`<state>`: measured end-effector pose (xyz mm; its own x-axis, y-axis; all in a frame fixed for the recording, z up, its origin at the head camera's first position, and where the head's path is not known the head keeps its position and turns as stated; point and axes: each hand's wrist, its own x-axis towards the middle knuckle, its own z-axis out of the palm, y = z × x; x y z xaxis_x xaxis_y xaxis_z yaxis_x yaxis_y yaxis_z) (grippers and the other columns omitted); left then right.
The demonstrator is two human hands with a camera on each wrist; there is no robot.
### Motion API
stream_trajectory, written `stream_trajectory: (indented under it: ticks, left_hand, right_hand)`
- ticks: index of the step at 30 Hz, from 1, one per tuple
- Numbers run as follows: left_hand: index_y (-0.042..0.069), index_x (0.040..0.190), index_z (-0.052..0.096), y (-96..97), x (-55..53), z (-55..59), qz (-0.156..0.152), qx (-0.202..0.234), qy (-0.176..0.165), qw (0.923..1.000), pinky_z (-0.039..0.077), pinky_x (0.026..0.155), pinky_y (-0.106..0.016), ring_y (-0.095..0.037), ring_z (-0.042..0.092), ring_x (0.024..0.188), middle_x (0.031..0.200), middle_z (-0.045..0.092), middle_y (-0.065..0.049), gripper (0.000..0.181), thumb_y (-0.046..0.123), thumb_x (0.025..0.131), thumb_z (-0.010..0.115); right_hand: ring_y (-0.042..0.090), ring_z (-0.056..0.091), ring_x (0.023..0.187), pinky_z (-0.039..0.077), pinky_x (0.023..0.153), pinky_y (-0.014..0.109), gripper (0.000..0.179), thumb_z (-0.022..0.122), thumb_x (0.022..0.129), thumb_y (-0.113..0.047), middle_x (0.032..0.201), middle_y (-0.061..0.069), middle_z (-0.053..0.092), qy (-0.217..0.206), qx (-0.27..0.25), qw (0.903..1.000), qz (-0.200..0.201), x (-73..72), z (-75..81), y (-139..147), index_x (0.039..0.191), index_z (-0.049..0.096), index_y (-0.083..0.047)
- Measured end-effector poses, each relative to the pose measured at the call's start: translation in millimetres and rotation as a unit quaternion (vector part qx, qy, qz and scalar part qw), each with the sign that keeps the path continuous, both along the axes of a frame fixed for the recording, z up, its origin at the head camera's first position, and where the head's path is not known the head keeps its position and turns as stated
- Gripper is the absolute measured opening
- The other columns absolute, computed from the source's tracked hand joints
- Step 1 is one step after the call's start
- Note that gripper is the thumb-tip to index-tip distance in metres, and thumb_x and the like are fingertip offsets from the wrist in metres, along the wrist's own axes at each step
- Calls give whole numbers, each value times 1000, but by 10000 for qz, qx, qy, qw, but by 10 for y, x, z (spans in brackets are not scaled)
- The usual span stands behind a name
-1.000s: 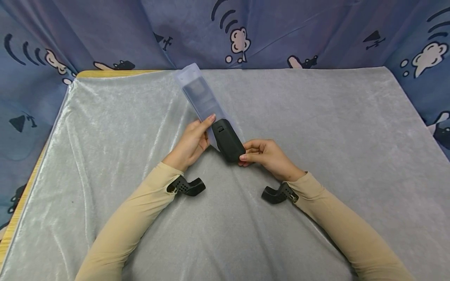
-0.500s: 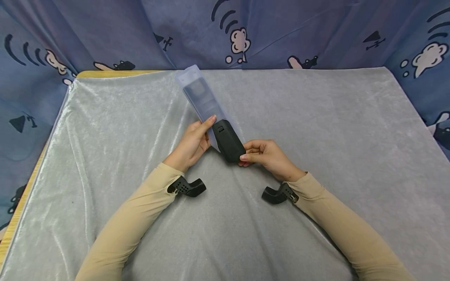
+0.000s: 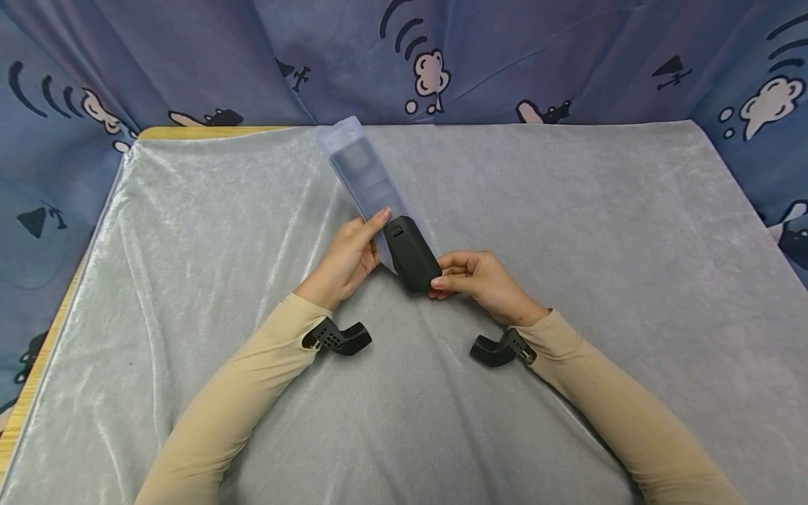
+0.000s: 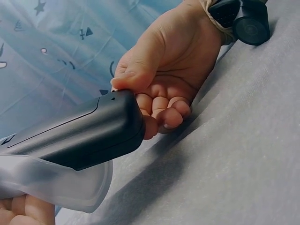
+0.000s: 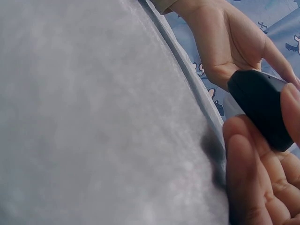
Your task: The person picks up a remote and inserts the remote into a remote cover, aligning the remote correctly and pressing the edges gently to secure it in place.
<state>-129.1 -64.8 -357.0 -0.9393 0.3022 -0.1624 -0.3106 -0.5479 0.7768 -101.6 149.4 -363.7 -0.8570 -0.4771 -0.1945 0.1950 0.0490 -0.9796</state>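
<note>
A black remote control (image 3: 413, 256), with a small latch near its upper end, lies along the lower part of a long translucent sleeve (image 3: 362, 172). My left hand (image 3: 344, 259) grips the sleeve's left edge, thumb on top beside the remote. At the remote's lower right end, my right hand (image 3: 476, 280) pinches a corner between thumb and fingers. The left wrist view shows that end of the remote (image 4: 112, 126) sticking out past the sleeve's soft rim (image 4: 89, 187). How far the remote sits inside the sleeve, I cannot tell.
Grey velvety cloth (image 3: 568, 210) covers the table, whose wooden edge (image 3: 189, 132) shows at the back left. A blue patterned curtain (image 3: 505, 56) hangs behind and at both sides. Black wrist cameras (image 3: 344, 338) sit on both wrists.
The sleeve, the remote control and my left hand have shifted very slightly right and down. My right hand keeps its pinch and has barely moved.
</note>
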Motion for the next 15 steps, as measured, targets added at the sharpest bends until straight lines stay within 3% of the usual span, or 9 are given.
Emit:
stream_trajectory:
  ticks: [15]
  left_hand:
    - [3,97,54,11,16,13,-37,-72,59,10000,53,70,-21,-10,64,76,83,66,-2,16,8,101,40]
  right_hand:
    - [18,67,77,56,75,34,29,59,86,10,84,7,68,26,30,10000,25,-1,0,4,112,52,20]
